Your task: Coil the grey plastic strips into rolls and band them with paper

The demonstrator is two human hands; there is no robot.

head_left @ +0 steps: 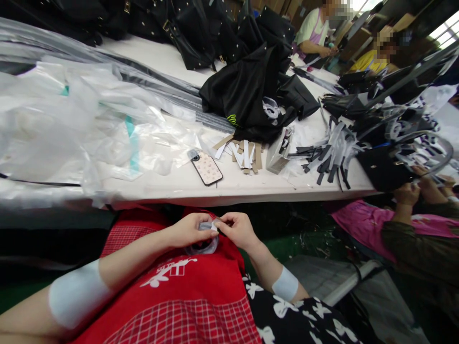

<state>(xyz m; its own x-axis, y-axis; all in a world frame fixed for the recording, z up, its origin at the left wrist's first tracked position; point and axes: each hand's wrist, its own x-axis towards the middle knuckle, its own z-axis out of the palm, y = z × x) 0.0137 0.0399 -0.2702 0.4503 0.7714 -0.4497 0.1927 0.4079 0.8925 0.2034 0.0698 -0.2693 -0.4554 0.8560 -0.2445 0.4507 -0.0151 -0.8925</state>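
Over my lap, my left hand (pixel 195 228) is closed on a coiled bundle in clear, greyish plastic (pixel 210 246), which looks like a wrapped bag strap. Dark material shows inside its loop. My right hand (pixel 238 230) pinches a small whitish end of that bundle, its thumb and fingertips meeting those of the left. Exactly what lies between the fingertips is too small to make out. Both hands are just below the front edge of the white table (pixel 247 193), in front of a red apron (pixel 201 272).
A phone (pixel 207 168) lies near the table edge, beside white and brown card strips (pixel 245 155). Crumpled plastic sheets (pixel 71 124) cover the left. Black bags (pixel 215 33) fill the back. Plastic-wrapped black straps (pixel 333 153) lie rightward. A co-worker's hand (pixel 407 195) holds a black bag.
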